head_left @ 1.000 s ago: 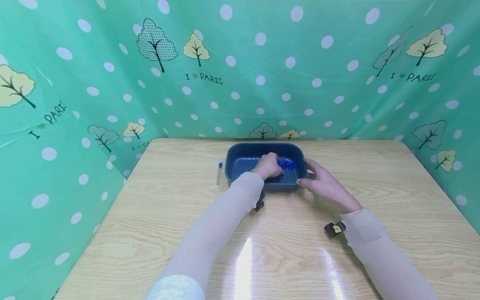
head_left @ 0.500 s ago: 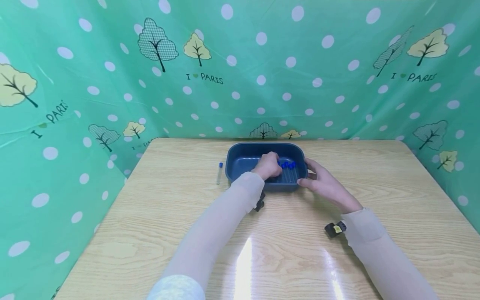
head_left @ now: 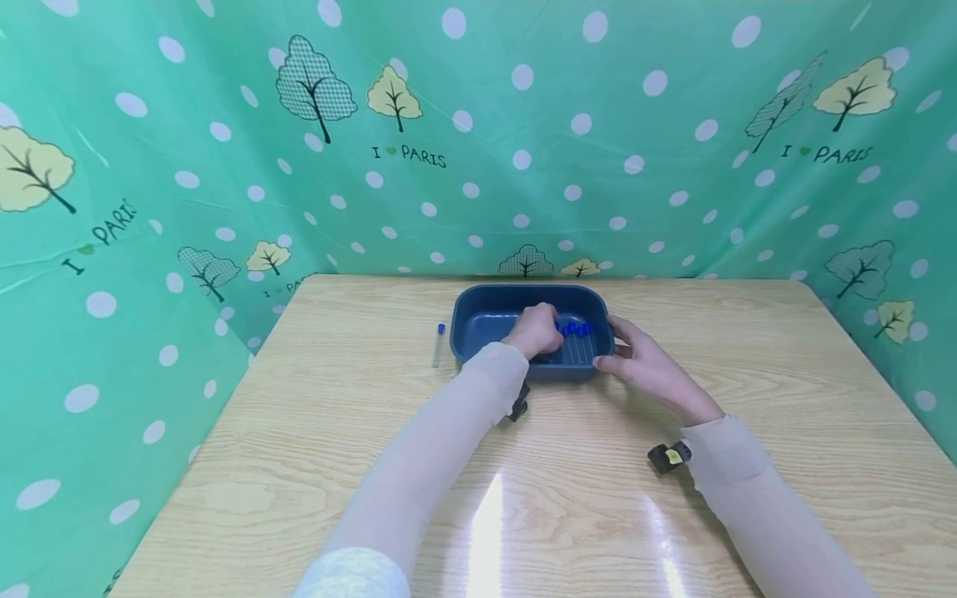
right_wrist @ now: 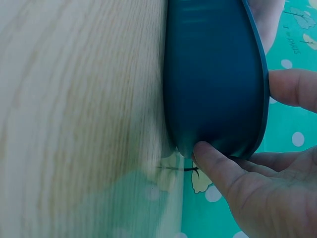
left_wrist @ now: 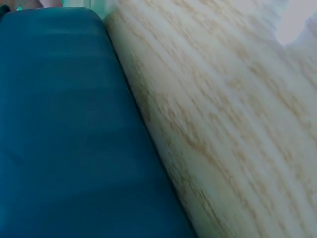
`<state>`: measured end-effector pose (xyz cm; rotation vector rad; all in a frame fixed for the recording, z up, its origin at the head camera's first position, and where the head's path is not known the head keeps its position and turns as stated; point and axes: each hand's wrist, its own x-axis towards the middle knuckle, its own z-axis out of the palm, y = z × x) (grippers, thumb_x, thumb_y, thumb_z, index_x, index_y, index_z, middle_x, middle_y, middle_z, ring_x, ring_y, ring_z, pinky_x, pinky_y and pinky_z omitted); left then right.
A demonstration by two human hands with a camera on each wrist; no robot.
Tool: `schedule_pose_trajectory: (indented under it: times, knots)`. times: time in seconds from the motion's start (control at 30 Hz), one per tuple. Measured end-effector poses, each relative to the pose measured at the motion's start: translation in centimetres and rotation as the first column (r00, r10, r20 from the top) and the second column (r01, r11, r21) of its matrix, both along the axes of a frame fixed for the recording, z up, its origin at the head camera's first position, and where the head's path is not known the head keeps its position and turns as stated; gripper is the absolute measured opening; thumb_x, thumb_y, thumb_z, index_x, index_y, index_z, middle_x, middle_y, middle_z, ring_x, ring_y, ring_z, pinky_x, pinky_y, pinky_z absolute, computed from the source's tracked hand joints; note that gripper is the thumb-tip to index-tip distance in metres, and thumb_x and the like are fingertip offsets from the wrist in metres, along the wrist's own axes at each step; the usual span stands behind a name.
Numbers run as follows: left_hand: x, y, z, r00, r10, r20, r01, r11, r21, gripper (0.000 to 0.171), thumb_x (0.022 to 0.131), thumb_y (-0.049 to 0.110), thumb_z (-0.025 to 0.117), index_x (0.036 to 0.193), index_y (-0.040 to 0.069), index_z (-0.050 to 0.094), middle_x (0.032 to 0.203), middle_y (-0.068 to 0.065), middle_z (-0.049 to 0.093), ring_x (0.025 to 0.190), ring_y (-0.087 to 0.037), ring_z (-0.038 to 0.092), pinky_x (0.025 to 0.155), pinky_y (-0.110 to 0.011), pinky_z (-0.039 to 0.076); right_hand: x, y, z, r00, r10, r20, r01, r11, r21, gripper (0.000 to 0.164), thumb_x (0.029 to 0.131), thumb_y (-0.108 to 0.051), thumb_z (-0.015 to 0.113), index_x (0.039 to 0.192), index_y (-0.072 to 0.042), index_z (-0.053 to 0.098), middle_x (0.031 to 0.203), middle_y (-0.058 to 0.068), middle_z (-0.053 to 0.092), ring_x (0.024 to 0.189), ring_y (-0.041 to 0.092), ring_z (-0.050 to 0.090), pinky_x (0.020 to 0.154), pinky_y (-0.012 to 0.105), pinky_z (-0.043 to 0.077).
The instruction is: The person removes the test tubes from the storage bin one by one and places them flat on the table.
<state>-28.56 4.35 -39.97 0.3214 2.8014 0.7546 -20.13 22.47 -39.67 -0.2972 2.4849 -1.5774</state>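
A dark blue plastic basin [head_left: 478, 374] stands at the back middle of the table. My left hand [head_left: 534, 330] reaches down into it with the knuckles up and fingers bent. Blue caps of slim clear tubes [head_left: 579, 345] show right beside its fingertips, which are hidden, so I cannot tell whether they pinch one. Several of these tubes lie side by side in the basin's right part. My right hand [head_left: 637, 359] grips the basin's right end, thumb and fingers spread around the wall. The right wrist view shows fingers [right_wrist: 218, 168] against that end.
Left of the basin, one clear tube with a blue cap [head_left: 438, 345] lies on the wooden table [head_left: 336, 399]. Behind rises a green dotted curtain [head_left: 419, 208], with more of it along both sides. Small black cameras [head_left: 668, 456] sit at the wrists.
The tubes at the basin's right side have shifted slightly and stand a little more apart. Both hands keep nearly the same place.
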Motion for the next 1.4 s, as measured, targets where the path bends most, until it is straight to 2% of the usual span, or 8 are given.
schedule_pose_trajectory:
  times: [0.33,0.63,0.97,1.2,1.4]
  knots:
    - [0.3,0.2,0.2,1.000,-0.018,-0.011,0.018,0.999,-0.031,0.044,0.085,0.010,0.062,0.129,0.010,0.057,0.126,-0.007,0.060,0.098,-0.017,0.056,0.085,-0.036,0.050,0.1,0.1,0.1,1.000,-0.002,0.017,0.001,1.000,0.017,0.082,0.091,-0.013,0.060,0.152,-0.003,0.008,0.153,0.025,0.018,0.133,0.046,0.033,0.100,0.053,0.038]
    - [0.4,0.4,0.2,0.999,-0.036,-0.016,0.036,0.998,-0.049,0.040,0.084,0.009,0.063,0.124,0.008,0.058,0.116,-0.007,0.063,0.087,-0.020,0.056,0.076,-0.035,0.051,0.2,0.2,0.1,1.000,0.000,0.019,0.000,1.000,0.024,0.083,0.090,-0.015,0.061,0.153,-0.004,0.008,0.154,0.024,0.018,0.133,0.046,0.032,0.101,0.052,0.038]
    - [0.3,0.1,0.1,1.000,-0.026,-0.011,0.026,0.999,-0.027,0.044,0.085,0.013,0.065,0.128,0.008,0.055,0.122,-0.008,0.061,0.092,-0.018,0.056,0.081,-0.037,0.052,0.1,0.1,0.1,1.000,0.001,0.014,-0.001,1.000,0.009,0.082,0.090,-0.013,0.061,0.152,-0.003,0.009,0.153,0.024,0.019,0.133,0.046,0.033,0.100,0.052,0.039]
    - [0.2,-0.6,0.1,1.000,-0.028,-0.015,0.027,1.000,-0.007,0.046,0.086,0.018,0.067,0.129,0.010,0.054,0.125,-0.008,0.059,0.102,-0.018,0.057,0.086,-0.039,0.050,0.0,0.1,0.1,1.000,0.004,0.009,-0.004,1.000,0.003,0.081,0.090,-0.010,0.061,0.152,-0.002,0.009,0.152,0.025,0.020,0.132,0.046,0.034,0.100,0.052,0.039]
    - [0.1,-1.3,0.2,0.999,-0.043,-0.015,0.044,0.998,0.039,0.045,0.088,0.017,0.066,0.131,0.012,0.053,0.128,-0.007,0.058,0.086,-0.016,0.058,0.079,-0.035,0.051,0.1,0.1,0.2,1.000,0.004,0.013,-0.004,1.000,0.012,0.082,0.091,-0.013,0.061,0.152,-0.002,0.008,0.153,0.025,0.019,0.133,0.046,0.032,0.100,0.052,0.039]
